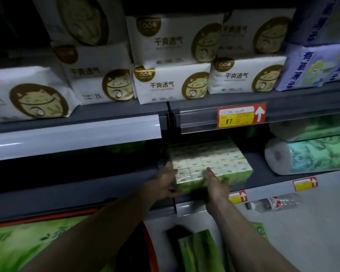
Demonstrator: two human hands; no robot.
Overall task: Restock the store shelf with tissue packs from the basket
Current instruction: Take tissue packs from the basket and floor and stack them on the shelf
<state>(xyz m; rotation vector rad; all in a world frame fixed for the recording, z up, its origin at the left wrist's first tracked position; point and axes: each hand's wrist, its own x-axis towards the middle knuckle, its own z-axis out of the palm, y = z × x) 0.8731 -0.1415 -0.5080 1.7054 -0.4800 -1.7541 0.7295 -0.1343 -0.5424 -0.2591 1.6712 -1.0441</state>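
Note:
A green-and-white multipack of pocket tissues (208, 160) lies on the lower shelf (263, 173), its front end at the shelf edge. My left hand (165, 181) lies against the pack's front left corner, fingers stretched along its side. My right hand (216, 185) presses on the pack's front face with straight fingers and the thumb spread out. At the bottom left is the red-rimmed basket (47, 216), holding large green tissue packs (28, 242). Another green pack (200, 250) shows at the bottom centre between my forearms.
White tissue packs with gold cat logos (171, 83) are stacked on the upper shelf. Blue-printed packs (310, 65) sit at the right. Green paper-towel rolls (306, 156) lie right of the multipack. A plastic bottle (273, 203) lies on the floor. The lower-left shelf bay is dark.

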